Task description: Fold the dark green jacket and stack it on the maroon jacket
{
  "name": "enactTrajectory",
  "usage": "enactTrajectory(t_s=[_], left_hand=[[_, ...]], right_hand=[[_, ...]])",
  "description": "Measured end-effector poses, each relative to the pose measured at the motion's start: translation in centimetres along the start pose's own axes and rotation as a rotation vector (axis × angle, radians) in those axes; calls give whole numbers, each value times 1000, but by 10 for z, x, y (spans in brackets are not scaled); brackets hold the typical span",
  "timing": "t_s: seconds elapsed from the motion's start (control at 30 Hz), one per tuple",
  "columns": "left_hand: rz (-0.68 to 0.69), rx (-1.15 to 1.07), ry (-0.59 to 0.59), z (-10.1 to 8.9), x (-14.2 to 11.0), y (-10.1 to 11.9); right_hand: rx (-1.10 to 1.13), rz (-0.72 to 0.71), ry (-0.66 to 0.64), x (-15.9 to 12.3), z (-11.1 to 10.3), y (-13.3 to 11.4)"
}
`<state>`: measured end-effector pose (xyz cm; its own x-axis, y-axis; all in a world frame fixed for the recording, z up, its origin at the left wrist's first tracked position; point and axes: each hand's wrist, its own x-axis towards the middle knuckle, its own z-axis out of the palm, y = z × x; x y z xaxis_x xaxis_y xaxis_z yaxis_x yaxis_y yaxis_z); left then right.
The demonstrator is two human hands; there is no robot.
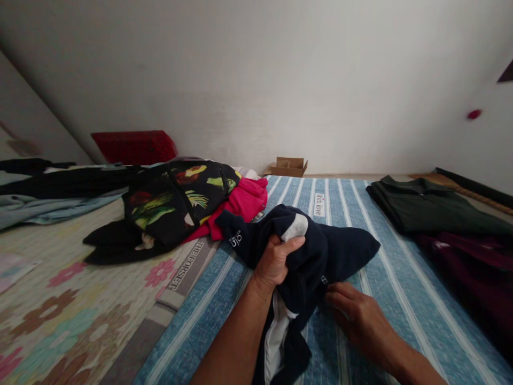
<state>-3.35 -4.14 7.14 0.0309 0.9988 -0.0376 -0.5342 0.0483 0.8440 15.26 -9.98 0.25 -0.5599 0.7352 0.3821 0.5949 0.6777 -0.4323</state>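
A bunched navy garment [320,248] with white lettering and pale grey-white panels lies crumpled over the blue striped cloth [385,299]. My left hand [276,259] is closed on its middle, thumb across the fabric below a light grey patch. On the right, my right hand [356,310] has its fingers curled at the garment's lower right edge; the fingertips are partly hidden by fabric. Folds conceal the garment's full shape, and its lower part with a long white strip trails towards me between my forearms.
To the left lie a black fruit-print garment [180,195], a bright pink garment [250,198] and dark clothes [72,182]. Folded dark green [433,206] and maroon [460,262] clothes sit at right. A cardboard box [289,166] and a red object [136,147] are by the wall.
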Motion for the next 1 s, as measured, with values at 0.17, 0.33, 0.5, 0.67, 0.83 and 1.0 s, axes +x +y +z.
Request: enactTrajectory(t_s=[0.17, 0.33, 0.5, 0.67, 0.83, 1.0], left_hand=[[7, 54, -28, -5, 6, -2], [72, 458, -127, -6, 8, -10], [142, 816, -383, -7, -7, 11], [30, 884, -240, -34, -9, 52], [420, 754, 761, -100, 26, 60], [239, 974, 1134, -157, 50, 45]], right_hand=[[-5, -81, -46, 3, 9, -9], [78, -128, 149, 4, 1, -19], [86, -183, 445, 25, -22, -32], [26, -201, 364, 49, -6, -15], [43, -99, 319, 45, 28, 15], [99, -60, 301, 38, 37, 27]])
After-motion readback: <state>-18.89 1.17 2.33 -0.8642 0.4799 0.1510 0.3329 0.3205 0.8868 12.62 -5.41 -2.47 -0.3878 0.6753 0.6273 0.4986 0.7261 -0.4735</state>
